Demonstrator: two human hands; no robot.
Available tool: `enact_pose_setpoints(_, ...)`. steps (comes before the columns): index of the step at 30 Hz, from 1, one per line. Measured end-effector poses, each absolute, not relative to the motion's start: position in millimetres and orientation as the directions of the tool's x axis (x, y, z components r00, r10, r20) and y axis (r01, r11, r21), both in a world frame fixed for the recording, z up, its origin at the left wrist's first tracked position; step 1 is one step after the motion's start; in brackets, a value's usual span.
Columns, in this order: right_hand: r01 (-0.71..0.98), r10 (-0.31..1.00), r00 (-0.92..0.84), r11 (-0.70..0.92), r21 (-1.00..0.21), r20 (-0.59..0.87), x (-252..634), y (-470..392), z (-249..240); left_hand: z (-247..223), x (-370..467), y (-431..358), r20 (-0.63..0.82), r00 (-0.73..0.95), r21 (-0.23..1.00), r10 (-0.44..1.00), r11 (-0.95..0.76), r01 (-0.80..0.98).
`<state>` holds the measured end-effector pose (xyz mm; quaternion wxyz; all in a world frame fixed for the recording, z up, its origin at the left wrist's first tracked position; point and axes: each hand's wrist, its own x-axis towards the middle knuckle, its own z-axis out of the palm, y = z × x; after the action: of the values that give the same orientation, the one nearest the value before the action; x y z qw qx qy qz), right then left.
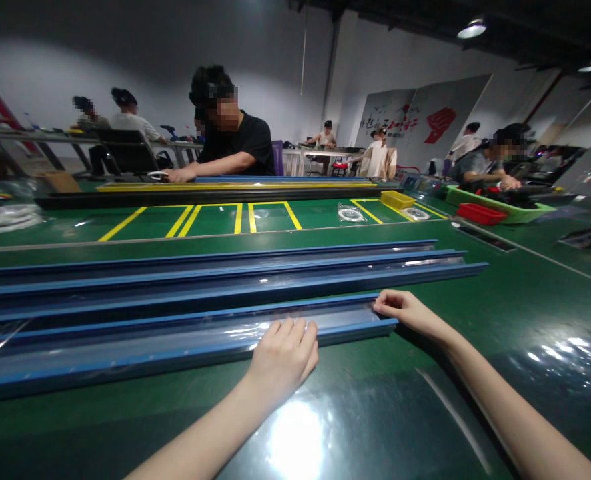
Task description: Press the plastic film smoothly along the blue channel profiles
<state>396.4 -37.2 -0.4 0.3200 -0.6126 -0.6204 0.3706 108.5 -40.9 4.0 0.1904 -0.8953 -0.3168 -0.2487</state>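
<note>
A long blue channel, lined with shiny clear film, lies across the green table nearest to me. My left hand is closed over its near rim, with the fingers curled inward. At the channel's right end, my right hand is closed in a pinch by the far corner. Whatever sits between those fingertips, film or channel edge, is too small to tell. Just beyond lie more blue channels, parallel to this one and also shiny inside.
Yellow tape lines mark the green table further off. A yellow bin, a red bin and a green tray stand at the back right. Across the table, a person in black handles long yellow and black strips.
</note>
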Motion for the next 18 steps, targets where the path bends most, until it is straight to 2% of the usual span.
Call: enact_pose_setpoints(18,0.513,0.998,-0.040,-0.027,-0.858,-0.055,397.8,-35.9,-4.0,5.5,108.5,-41.7,0.533,0.675,-0.155,0.510,-0.726,0.670)
